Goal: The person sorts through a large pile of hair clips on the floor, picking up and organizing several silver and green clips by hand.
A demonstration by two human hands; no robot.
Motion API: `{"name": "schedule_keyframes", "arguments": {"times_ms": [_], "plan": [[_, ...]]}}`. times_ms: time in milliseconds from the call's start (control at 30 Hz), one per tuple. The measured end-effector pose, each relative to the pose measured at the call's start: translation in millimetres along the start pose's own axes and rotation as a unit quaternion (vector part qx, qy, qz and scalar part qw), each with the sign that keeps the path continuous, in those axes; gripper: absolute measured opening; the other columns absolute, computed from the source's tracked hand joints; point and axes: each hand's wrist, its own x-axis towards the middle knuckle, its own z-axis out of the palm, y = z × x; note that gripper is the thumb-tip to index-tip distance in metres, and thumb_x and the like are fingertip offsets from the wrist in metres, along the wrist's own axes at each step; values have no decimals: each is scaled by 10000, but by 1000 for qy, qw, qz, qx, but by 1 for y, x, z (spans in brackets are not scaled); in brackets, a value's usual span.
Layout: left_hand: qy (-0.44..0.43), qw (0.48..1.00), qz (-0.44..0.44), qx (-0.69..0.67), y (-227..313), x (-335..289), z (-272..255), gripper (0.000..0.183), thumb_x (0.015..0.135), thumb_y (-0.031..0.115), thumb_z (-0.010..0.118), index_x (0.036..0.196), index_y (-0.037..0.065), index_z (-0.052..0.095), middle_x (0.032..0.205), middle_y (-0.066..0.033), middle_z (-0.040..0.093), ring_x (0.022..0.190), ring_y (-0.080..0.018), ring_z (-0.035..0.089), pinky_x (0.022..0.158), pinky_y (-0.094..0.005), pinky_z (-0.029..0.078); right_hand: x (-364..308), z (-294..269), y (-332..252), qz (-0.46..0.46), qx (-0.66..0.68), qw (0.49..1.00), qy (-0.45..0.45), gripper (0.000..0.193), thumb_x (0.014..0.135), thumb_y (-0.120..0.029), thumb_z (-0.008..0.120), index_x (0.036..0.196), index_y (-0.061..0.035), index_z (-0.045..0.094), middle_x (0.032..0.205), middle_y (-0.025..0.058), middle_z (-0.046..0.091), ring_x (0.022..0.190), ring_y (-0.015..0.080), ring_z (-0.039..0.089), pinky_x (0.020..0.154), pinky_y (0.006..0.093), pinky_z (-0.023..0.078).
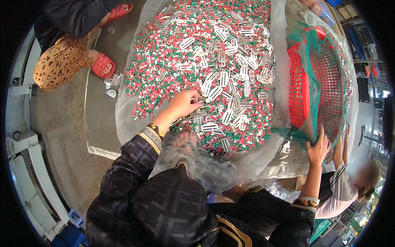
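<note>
The left hand, fingers bunched narrow, is among metal buckles at mid-frame, any hold unclear; edge pinches should best leave the pellets behind, the right hand spread wide at the red basket, frame right

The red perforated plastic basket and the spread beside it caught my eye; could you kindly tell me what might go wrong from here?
The loose green mesh netting across the red perforated plastic basket might snag the right hand at its edge. Silvery slotted metal buckles lie among small red, green and white pellets, so the left hand could scoop up both. Stray buckles near the red slipper might get stepped on.
</note>
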Motion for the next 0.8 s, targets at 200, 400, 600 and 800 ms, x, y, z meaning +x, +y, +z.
{"name": "schedule_keyframes", "arguments": {"times_ms": [200, 400, 600, 800], "plan": [[42, 975, -12, -220, -14, -5, -4, 214, 785, 199, 663, 916, 84, 539, 771, -49, 615, 790, -159, 612, 651, -337, 470, -3, -27, -128, -258, 195, 920, 221, 563, 693, -307, 693, 1156, -44, 510, 971, 140, 539, 940, 336, 509, 861, 450, 360], [42, 998, 36, 25, 12, 5, 19, 187, 774, 228, 665, 813, 71, 570, 782, -79, 619, 774, -230, 612, 660, -356, 463, -19, 61, -271, -126, 284, 950, 32, 279, 676, -295, 734, 783, -77, 598, 768, 111, 586, 797, 292, 566, 745, 414, 424], [3, 757, -91, -647, -10, 7, -16, 104, 833, 161, 556, 866, 76, 506, 772, -115, 632, 608, -196, 614, 466, -300, 494, -21, 75, -286, -73, 362, 929, -21, 337, 673, -268, 743, 870, -64, 562, 868, 119, 570, 866, 313, 558, 761, 428, 439], [78, 863, -83, -492, 5, 75, -24, 262, 832, 48, 549, 1094, 59, 553, 790, -92, 610, 573, -132, 570, 489, -252, 458, -15, 69, -283, -79, 381, 920, -50, 294, 672, -193, 744, 865, -77, 555, 878, 107, 544, 887, 311, 546, 785, 436, 429]]}}
